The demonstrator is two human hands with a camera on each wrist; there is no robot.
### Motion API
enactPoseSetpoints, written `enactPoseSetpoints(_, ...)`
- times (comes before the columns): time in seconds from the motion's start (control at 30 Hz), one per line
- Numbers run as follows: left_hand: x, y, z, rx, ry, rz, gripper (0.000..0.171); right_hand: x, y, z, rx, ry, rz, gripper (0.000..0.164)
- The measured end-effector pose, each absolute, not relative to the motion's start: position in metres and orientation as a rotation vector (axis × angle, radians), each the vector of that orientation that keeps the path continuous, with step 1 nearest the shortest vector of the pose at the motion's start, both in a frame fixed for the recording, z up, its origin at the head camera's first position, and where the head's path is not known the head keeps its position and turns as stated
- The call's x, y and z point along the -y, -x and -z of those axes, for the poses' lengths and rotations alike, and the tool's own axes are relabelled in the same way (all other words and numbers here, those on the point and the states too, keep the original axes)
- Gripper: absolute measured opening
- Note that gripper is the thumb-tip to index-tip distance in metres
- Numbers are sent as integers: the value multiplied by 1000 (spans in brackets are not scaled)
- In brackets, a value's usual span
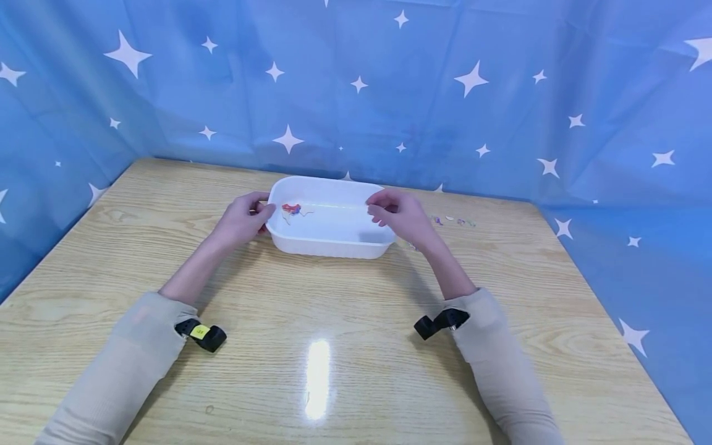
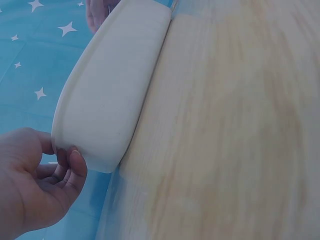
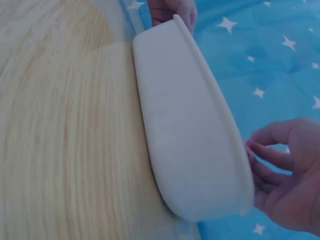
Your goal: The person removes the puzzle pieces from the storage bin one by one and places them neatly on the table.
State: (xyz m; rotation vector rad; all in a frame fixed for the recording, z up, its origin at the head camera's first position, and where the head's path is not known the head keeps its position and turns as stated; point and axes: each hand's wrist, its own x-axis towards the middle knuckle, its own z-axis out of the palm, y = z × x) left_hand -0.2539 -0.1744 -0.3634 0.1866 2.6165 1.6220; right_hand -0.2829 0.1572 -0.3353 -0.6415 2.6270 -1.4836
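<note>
- The long white tub with rounded corners, seemingly plastic [image 1: 328, 248], sits towards the far side of the pale wood-grained bench [image 1: 278, 321], its long side facing the person, so both ends are within reach.
- The person's bare left hand [image 1: 243, 217] holds the tub's left end, thumb at the rim and the other fingers curled against the outside wall. I take that as a steadying grip, keeping the tub from sliding.
- The bare right hand [image 1: 403, 216] is at the opposite end, its bent fingers reaching past the rim over the tub's inside. Their tips come close together, a narrow pose, but I can't tell whether they pinch anything; the rim blocks the wrist view.
- Inside the tub, near the left end, lies a small red-and-blue clump with thin pale strands [image 1: 291, 208], well apart from the right hand. The tub's walls would hold such light pieces together.
- Beyond the right hand, tiny purple, white and greenish bits [image 1: 437, 220] lie loose on the bench, outside the tub; they are too small for me to name.
- A blue curtain with white stars [image 1: 356, 111] hangs behind the bench.
</note>
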Motion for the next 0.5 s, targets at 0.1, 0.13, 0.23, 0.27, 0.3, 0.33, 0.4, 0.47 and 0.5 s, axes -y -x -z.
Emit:
enactPoseSetpoints(0.1,175,254,364,-2612,-191,-1625,48,-144,286,339,-2607,642,1461,25)
enactPoseSetpoints(0.13,175,254,364,-2612,-194,-1625,48,-139,288,340,-2603,644,1451,26)
enactPoseSetpoints(0.23,175,255,364,-2612,-198,-1626,48,-126,292,343,-2623,655,1383,26)
enactPoseSetpoints(0.27,175,255,364,-2613,-197,-1625,48,-121,294,344,-2629,665,1364,26)
enactPoseSetpoints(0.3,175,255,364,-2613,-195,-1625,48,-117,296,344,-2639,676,1343,27)
enactPoseSetpoints(0.33,175,255,364,-2615,-195,-1625,48,-112,297,345,-2640,681,1332,27)
enactPoseSetpoints(0.4,175,255,364,-2618,-194,-1623,48,-103,301,347,-2639,696,1316,27)
enactPoseSetpoints(0.47,175,255,364,-2618,-195,-1622,48,-94,305,349,-2634,700,1309,28)
enactPoseSetpoints(0.5,175,255,365,-2616,-193,-1623,48,-90,307,351,-2633,699,1303,28)
